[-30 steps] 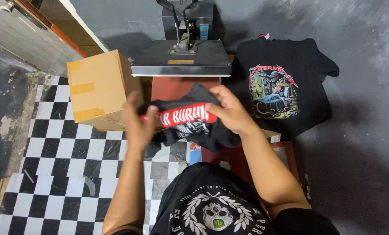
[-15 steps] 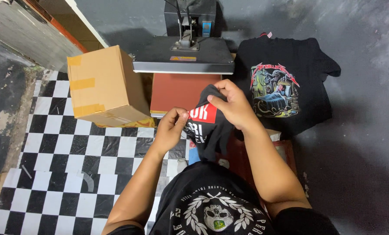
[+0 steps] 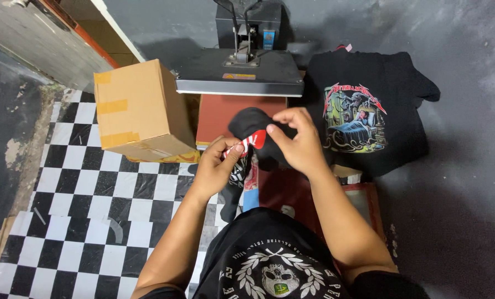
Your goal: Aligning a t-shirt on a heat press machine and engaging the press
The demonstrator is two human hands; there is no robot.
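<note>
Both hands hold a bunched black T-shirt (image 3: 251, 123) with a red and white print, just in front of the heat press. My left hand (image 3: 217, 164) pinches its lower left edge. My right hand (image 3: 296, 141) grips the upper right part of the bundle. Part of the cloth hangs down between my hands. The heat press (image 3: 239, 72) stands open, its grey upper plate raised over the red lower pad (image 3: 219, 113).
A taped cardboard box (image 3: 139, 111) sits left of the press. A black T-shirt with a colourful print (image 3: 363, 113) lies flat on the right. Checkered black and white flooring (image 3: 92, 210) covers the left; dark grey floor lies to the right.
The black shirt was stretched wide between my hands a second ago. My hands have since come together and bunched it into a smaller bundle nearer the press.
</note>
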